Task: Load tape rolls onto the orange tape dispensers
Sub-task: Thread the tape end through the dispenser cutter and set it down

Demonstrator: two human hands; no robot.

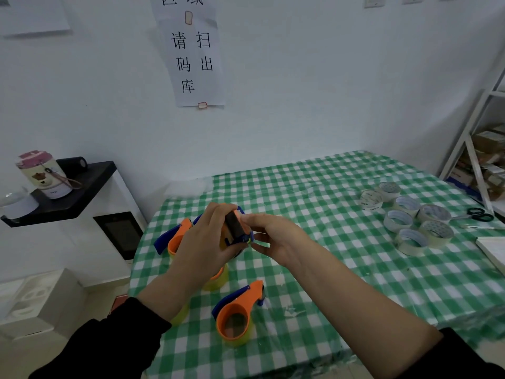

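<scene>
Orange tape dispensers can be counted to at least four, all at the left end of the desk (341, 274). The held dispenser (235, 228) is raised above the cloth between both hands. The left dispenser (176, 239) lies behind the left wrist, and the front dispenser (243, 298) lies nearest the person with a yellowish roll on it. A fourth dispenser (218, 280) is mostly hidden under the left hand. One more yellowish roll (181, 314) shows under the left wrist, and whether it sits on a dispenser cannot be told. The left hand (202, 247) grips the held dispenser, its fingers curled over the top. The right hand (273, 236) pinches the cutter end with forefinger and thumb, its other fingers loosely bent. Seven clear tape rolls (411, 240) lie clustered at the far right of the desk, well apart from the dispensers. Black-handled scissors (478, 214) and a white pad (492, 250) lie beside them. A green-and-white checked cloth covers the desk, which stands against a white wall. On that wall hangs a paper sign (194, 64) with Chinese characters. To the left a black shelf (79, 192) carries a pink-lidded cup (43, 173), and to the right stands a white rack (472, 149) of boxes.
</scene>
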